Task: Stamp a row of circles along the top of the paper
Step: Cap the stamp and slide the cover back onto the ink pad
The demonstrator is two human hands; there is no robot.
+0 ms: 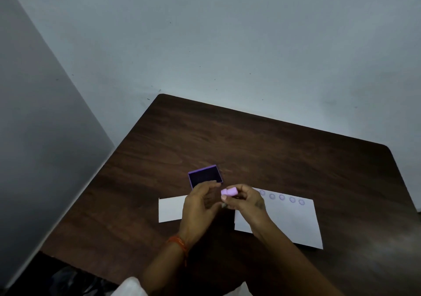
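Observation:
A small pink stamp [229, 191] is pinched sideways in the fingertips of my right hand [247, 202], lifted above the table. My left hand [200, 202] hovers just left of it, fingers curved and apart, holding nothing. Under my right hand lies a white paper [293, 222] with a row of several purple circles [282, 197] along its top edge. A purple ink pad [205, 176] sits open beyond my left fingertips, its dark pad facing up. A second white paper [170, 209] lies to the left, partly covered by my left hand.
Everything rests on a dark brown wooden table [262, 150] pushed against a pale wall [227, 45]. The table's left edge [95, 188] runs diagonally, and its rounded right corner lies beyond the stamped paper. An orange thread band [178, 243] circles my left wrist.

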